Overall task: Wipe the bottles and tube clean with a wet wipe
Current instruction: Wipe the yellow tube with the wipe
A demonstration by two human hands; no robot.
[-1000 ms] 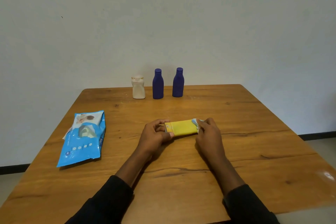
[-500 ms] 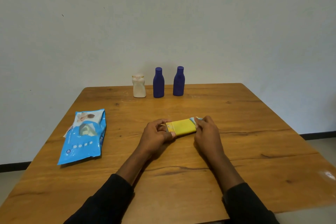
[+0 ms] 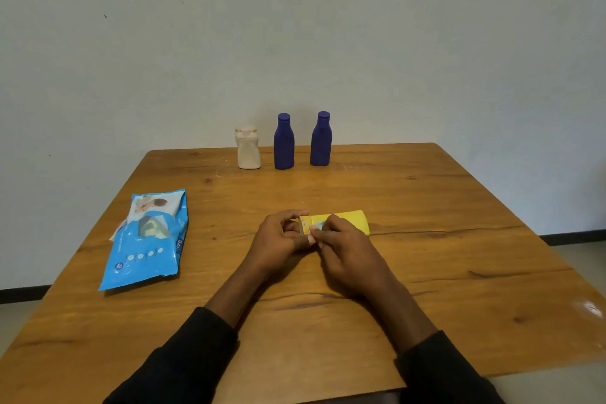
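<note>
A yellow tube lies on its side on the wooden table, in the middle. My left hand grips the tube's left cap end. My right hand presses a small wet wipe, mostly hidden under the fingers, against the tube near that same end. The tube's right half is uncovered. At the table's far edge stand a cream bottle and two dark blue bottles, upright in a row.
A blue wet-wipe pack lies flat on the table's left side. A plain wall rises right behind the bottles. Floor shows past the table's left and right edges.
My right hand has slid with the wipe from the tube's right end leftward to beside my left hand, uncovering the right half. The left hand has stayed put.
</note>
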